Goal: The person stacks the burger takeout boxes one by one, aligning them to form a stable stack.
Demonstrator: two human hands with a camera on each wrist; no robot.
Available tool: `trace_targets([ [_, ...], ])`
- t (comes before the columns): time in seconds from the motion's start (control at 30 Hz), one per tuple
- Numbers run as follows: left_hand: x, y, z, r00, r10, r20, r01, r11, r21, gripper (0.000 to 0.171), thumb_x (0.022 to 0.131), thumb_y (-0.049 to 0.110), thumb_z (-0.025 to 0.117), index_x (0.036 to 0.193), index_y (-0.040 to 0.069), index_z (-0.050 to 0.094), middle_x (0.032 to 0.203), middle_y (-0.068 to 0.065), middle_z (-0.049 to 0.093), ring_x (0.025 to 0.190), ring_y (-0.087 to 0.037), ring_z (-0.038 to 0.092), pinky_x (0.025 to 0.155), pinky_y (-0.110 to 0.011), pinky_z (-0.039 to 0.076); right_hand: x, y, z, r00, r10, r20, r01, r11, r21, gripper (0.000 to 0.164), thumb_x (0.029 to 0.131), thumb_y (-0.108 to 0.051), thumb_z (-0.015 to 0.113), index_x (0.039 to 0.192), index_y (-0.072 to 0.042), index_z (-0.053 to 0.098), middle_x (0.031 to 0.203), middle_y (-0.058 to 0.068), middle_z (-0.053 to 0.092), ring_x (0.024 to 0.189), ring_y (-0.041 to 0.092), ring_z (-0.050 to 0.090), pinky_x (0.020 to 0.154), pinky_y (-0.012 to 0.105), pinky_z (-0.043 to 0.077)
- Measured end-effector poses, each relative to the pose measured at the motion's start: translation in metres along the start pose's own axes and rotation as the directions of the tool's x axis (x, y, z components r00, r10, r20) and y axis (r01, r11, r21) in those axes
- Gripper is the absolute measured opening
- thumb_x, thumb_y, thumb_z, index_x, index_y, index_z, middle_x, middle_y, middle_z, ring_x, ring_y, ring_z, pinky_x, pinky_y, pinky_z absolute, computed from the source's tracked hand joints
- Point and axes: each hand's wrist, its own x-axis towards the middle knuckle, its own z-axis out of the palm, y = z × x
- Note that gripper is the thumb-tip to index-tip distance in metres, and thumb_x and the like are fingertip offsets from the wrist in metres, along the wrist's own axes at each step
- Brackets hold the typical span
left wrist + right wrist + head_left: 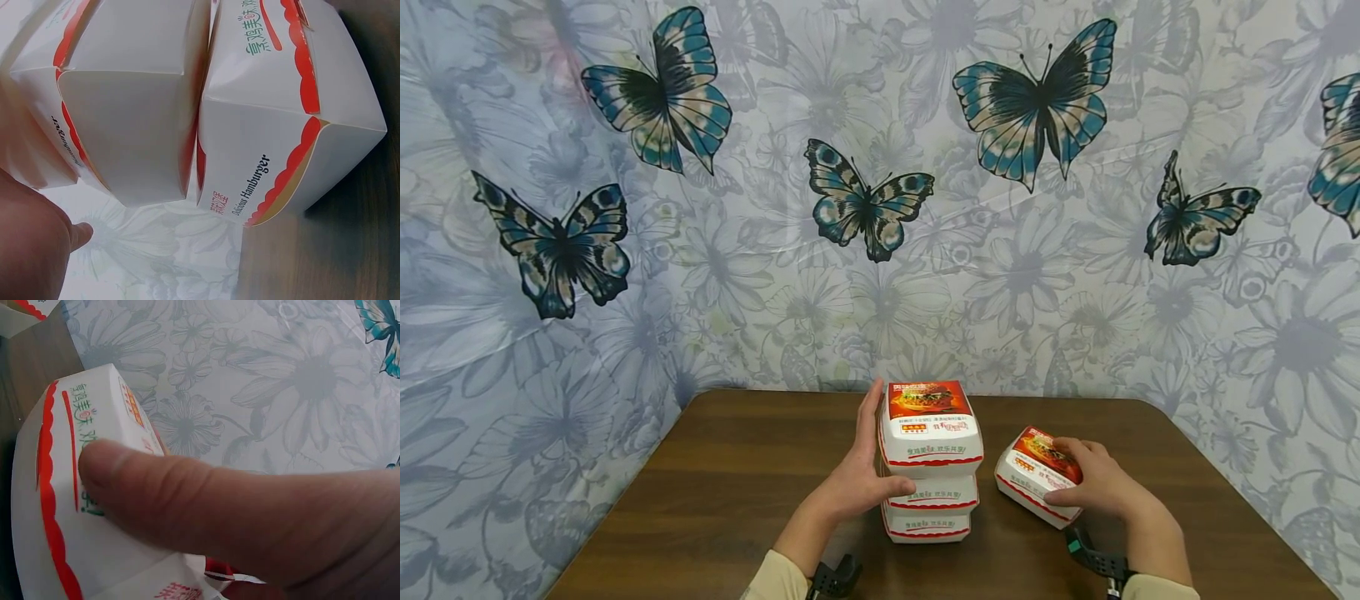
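Note:
Three white hamburger boxes [931,454] with red scalloped seams form a stack in the head view; the top lid bears a burger picture. My left hand [853,479] stands at the stack's left side with fingers extended upward and the thumb across the front. In the left wrist view, box sides [250,156] fill the upper part, with a fingertip [81,234] beside them. To the right of the stack, my right hand [1105,479] grips a fourth matching hamburger box [1037,475], turned at an angle. Its thumb [125,481] presses the box's front face in the right wrist view.
A brown wooden table [752,475] with rounded far corners lies under the boxes. Behind its far edge hangs a pale floral cloth [880,325] printed with blue butterflies. Dark straps [835,577] sit on both wrists.

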Motion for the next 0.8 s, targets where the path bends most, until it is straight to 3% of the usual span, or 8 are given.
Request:
trace_targets([
  [0.33, 0.001, -0.0013, -0.0005, 1.0, 0.0, -0.003, 0.0, 1.0, -0.005, 0.126, 0.073, 0.058, 0.082, 0.156, 0.046, -0.012, 0.165, 0.005, -0.014, 0.153, -0.029, -0.001, 0.117, -0.069, 0.013, 0.0007, -0.0018, -0.0031, 1.0, 0.009, 0.02, -0.007, 0.998, -0.057, 0.092, 0.078, -0.04, 0.083, 0.148, 0.001, 0.04, 0.133, 0.046, 0.039, 0.112, 0.061, 0.048, 0.087, 0.069, 0.045],
  [0.8, 0.0011, -0.0015, 0.0007, 1.0, 0.017, -0.005, -0.017, 1.0, 0.018, 0.125, 0.073, 0.061, 0.081, 0.157, 0.045, -0.011, 0.165, 0.01, -0.014, 0.154, -0.026, -0.006, 0.117, -0.069, 0.012, 0.001, -0.0063, -0.0019, 0.999, 0.046, -0.023, -0.047, 0.998, -0.05, 0.09, 0.075, -0.045, 0.083, 0.144, -0.002, 0.045, 0.131, 0.039, 0.043, 0.114, 0.049, 0.052, 0.089, 0.063, 0.048],
])
